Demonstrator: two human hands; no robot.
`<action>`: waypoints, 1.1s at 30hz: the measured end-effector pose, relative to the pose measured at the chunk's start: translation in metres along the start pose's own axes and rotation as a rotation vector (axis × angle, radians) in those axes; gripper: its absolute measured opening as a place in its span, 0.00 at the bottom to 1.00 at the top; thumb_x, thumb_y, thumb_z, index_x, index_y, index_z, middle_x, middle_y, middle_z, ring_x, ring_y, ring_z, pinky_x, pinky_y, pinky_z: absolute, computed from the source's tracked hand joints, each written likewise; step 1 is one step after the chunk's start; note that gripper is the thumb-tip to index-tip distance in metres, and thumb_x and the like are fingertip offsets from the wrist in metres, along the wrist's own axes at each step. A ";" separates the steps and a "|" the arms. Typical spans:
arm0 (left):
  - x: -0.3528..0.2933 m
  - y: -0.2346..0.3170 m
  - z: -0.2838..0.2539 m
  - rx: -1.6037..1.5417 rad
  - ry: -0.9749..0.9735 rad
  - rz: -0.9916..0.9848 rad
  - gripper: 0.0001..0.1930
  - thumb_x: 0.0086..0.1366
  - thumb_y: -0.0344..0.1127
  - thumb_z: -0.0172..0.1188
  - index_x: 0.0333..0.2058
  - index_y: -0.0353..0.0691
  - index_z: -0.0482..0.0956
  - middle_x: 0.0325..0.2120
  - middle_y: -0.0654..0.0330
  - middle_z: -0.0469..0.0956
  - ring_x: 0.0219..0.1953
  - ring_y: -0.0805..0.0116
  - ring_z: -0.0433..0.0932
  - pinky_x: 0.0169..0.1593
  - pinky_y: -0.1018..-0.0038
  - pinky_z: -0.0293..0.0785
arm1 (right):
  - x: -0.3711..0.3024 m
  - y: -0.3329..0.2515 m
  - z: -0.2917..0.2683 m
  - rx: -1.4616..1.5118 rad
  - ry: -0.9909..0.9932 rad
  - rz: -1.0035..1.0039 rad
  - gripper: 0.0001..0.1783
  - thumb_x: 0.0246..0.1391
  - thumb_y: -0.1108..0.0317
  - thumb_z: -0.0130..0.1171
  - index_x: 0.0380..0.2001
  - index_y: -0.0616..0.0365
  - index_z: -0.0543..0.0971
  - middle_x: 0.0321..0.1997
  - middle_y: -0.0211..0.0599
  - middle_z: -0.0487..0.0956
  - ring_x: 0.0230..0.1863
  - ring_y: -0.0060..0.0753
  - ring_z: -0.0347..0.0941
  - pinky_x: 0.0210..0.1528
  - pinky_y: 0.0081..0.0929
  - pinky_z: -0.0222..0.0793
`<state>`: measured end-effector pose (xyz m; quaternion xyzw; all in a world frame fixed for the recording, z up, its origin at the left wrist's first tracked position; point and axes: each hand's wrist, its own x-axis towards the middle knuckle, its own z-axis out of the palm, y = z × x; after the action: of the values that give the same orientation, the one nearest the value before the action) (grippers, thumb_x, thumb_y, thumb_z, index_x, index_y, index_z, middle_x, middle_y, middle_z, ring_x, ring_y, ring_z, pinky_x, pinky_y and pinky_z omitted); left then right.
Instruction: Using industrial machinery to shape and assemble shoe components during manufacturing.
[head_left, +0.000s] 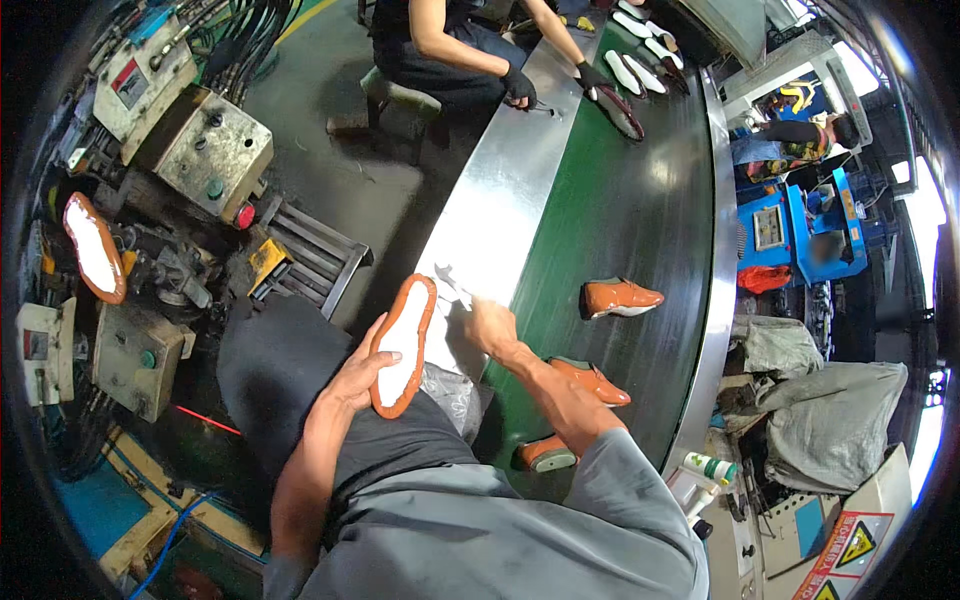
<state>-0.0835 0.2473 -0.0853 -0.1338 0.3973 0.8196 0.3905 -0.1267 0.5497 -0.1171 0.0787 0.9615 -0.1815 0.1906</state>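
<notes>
My left hand [362,368] is closed around an upside-down shoe [405,340], its thumb resting on the white underside. An orange-brown leather edge rings that white sole area. The shoe is above my lap, beside the metal ledge. To its right, my right hand [490,328] is closed on a metal tool with a forked end [452,282], which points toward the shoe's toe end. My fingers cover the tool's grip, so its exact kind does not show. A crumpled plastic bag [455,395] lies under my right wrist.
A green conveyor belt [600,220] with orange-brown shoes [620,297] runs at my right behind the shiny metal ledge [490,200]. Ahead, a seated co-worker's gloved hand [520,88] is over the ledge. A machine with control boxes [215,150] and another shoe [93,248] stands at left.
</notes>
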 end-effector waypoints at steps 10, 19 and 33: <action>-0.076 0.061 0.019 -0.352 -0.275 0.263 0.61 0.53 0.45 0.73 0.82 0.45 0.48 0.62 0.38 0.77 0.47 0.51 0.89 0.45 0.54 0.93 | -0.017 -0.022 -0.009 0.278 0.250 -0.190 0.32 0.70 0.50 0.65 0.66 0.63 0.77 0.65 0.64 0.77 0.63 0.56 0.78 0.60 0.47 0.78; -0.162 0.055 0.005 -0.262 -0.110 0.487 0.63 0.53 0.45 0.75 0.82 0.50 0.44 0.63 0.39 0.75 0.51 0.44 0.88 0.48 0.47 0.92 | -0.058 -0.273 -0.076 1.188 -0.329 -0.546 0.42 0.71 0.61 0.64 0.81 0.59 0.58 0.69 0.47 0.76 0.67 0.36 0.74 0.70 0.36 0.70; -0.292 -0.054 -0.022 -0.487 0.505 0.959 0.49 0.75 0.41 0.62 0.83 0.45 0.38 0.80 0.49 0.54 0.79 0.52 0.61 0.78 0.48 0.61 | -0.131 -0.381 0.042 0.896 -1.069 -0.675 0.52 0.68 0.65 0.70 0.84 0.53 0.48 0.83 0.50 0.61 0.75 0.42 0.68 0.74 0.41 0.68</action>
<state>0.1472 0.0953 0.0253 -0.2159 0.2947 0.9149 -0.1717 -0.0768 0.1716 0.0202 -0.2472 0.5456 -0.6148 0.5130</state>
